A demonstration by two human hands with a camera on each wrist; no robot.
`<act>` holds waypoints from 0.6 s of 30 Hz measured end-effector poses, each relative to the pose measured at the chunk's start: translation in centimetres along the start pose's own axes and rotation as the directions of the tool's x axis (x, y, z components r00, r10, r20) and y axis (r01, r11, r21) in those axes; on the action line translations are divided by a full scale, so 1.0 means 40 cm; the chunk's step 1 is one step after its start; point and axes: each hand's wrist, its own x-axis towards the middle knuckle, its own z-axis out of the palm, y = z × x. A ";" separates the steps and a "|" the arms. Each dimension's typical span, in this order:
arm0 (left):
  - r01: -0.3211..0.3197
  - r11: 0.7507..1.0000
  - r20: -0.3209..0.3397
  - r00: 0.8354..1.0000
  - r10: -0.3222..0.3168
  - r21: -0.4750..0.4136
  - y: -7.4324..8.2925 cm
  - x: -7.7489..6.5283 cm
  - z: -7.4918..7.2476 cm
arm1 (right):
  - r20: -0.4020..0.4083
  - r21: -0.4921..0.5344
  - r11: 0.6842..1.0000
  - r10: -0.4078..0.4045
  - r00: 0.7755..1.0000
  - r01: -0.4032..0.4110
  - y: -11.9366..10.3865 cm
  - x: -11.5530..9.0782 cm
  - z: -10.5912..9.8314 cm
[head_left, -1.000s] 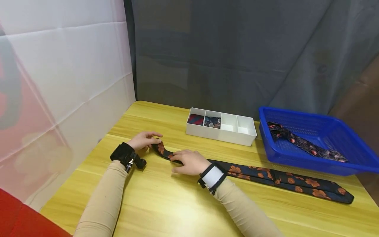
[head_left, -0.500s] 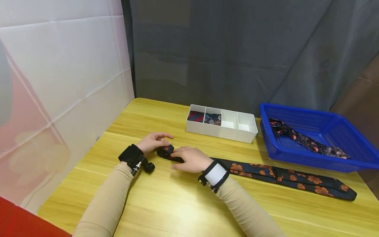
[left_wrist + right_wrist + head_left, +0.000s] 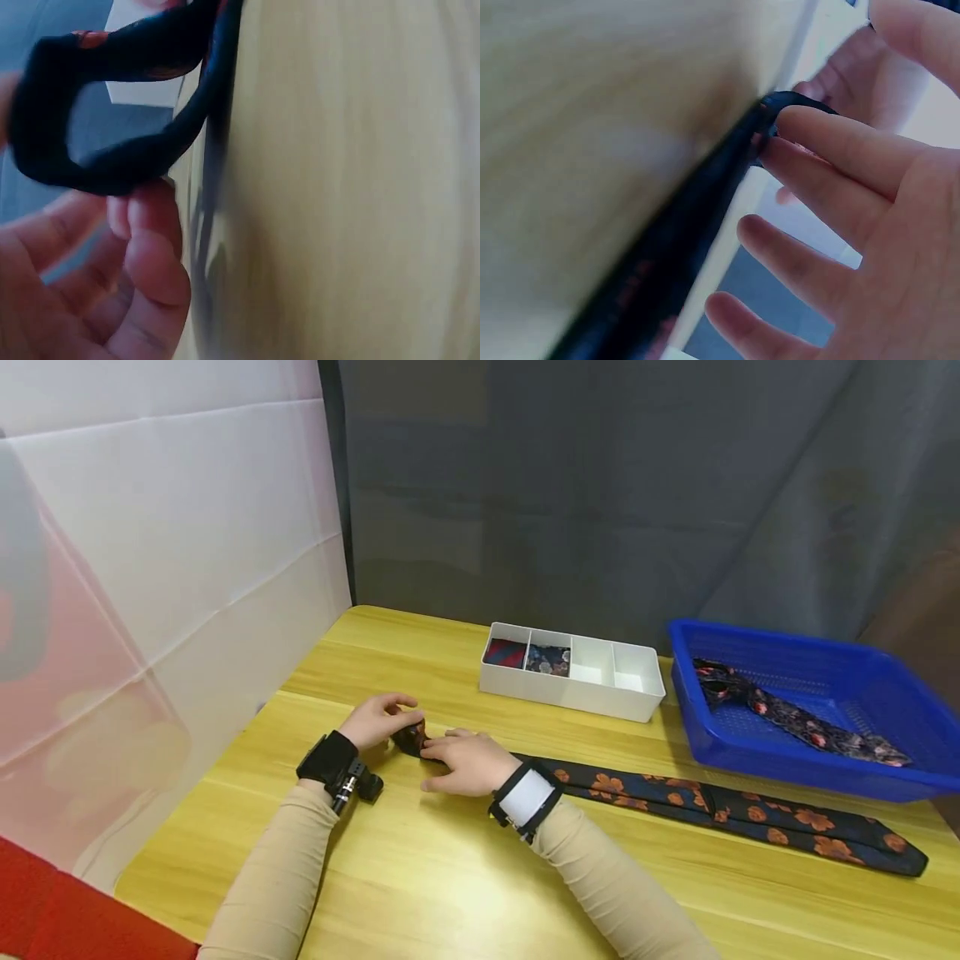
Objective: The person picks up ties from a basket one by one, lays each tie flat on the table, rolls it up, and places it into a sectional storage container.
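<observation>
A dark necktie [image 3: 645, 789] with orange flowers lies lengthwise across the wooden table, its wide end to the right. Its narrow end is bent up into a loop [image 3: 45, 112], which stands above the tabletop in the left wrist view. My left hand [image 3: 377, 720] holds this loop by the fingertips. Close beside it, my right hand [image 3: 472, 764] touches the necktie near the loop. In the right wrist view its fingers [image 3: 832, 180] are spread and fairly straight, two tips against the fabric. The head view hides part of the necktie beneath the right hand.
Behind the hands stands a white divided box [image 3: 570, 689]; two of its compartments hold a folded striped tie [image 3: 505, 652] and a folded floral tie [image 3: 549, 660]. At the right, a blue basket [image 3: 795, 768] contains another floral tie [image 3: 813, 727].
The narrow end has gone from a raised, nearly straight strip to a folded-over loop. My left hand moved right toward the right hand, then slightly back; the right hand stays near the same spot.
</observation>
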 end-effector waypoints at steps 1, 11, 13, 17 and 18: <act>0.006 1.000 -0.014 1.000 -0.006 0.020 0.001 0.001 -0.001 | 0.009 -0.012 1.000 0.020 1.000 -0.020 -0.002 0.001 0.002; -0.067 0.994 -0.119 0.990 0.078 0.091 -0.017 0.010 -0.013 | 0.034 -0.024 0.998 0.056 0.998 -0.055 0.000 -0.001 0.009; -0.102 0.990 -0.141 0.983 0.115 0.095 -0.017 0.010 -0.009 | 0.037 -0.019 0.998 0.054 0.998 -0.054 -0.001 -0.001 0.013; -0.165 0.983 -0.180 0.968 0.177 0.080 0.002 0.004 0.007 | 0.037 0.002 0.998 0.057 0.998 -0.057 -0.001 -0.001 0.022; -0.184 0.981 -0.177 0.965 0.191 0.059 0.009 0.004 0.011 | 0.035 0.009 0.998 0.059 0.998 -0.059 -0.001 -0.001 0.023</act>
